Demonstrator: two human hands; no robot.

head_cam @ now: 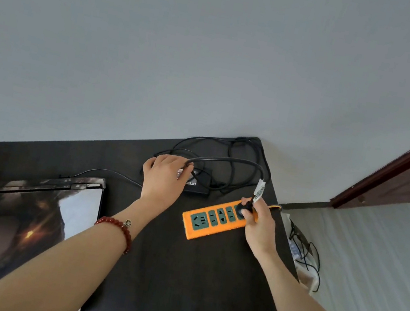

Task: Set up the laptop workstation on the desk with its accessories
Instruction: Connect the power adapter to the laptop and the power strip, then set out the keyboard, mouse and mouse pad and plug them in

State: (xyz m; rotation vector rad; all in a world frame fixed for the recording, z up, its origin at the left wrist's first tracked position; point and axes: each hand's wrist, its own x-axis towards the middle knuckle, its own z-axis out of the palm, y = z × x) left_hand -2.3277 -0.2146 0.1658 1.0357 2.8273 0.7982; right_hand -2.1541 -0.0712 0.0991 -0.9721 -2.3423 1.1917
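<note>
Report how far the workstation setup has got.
Done: the laptop lies on the desk. In hand: the right hand grips the plug at the orange power strip, while the left hand holds its cable. Left: seating the plug; tidying the cable.

The table (175, 287) is very dark brown, almost black, with faint wood grain. The power strip (214, 221) at its right edge is orange with dark green socket plates. The plug (245, 208), cable (227, 160) and adapter brick (197, 185) are black; the cable's tag (259, 191) is white with dark print. The left wrist's bead bracelet (122, 227) is dark red. The mat (8, 224) at near left shows dark brown artwork with amber glints.
</note>
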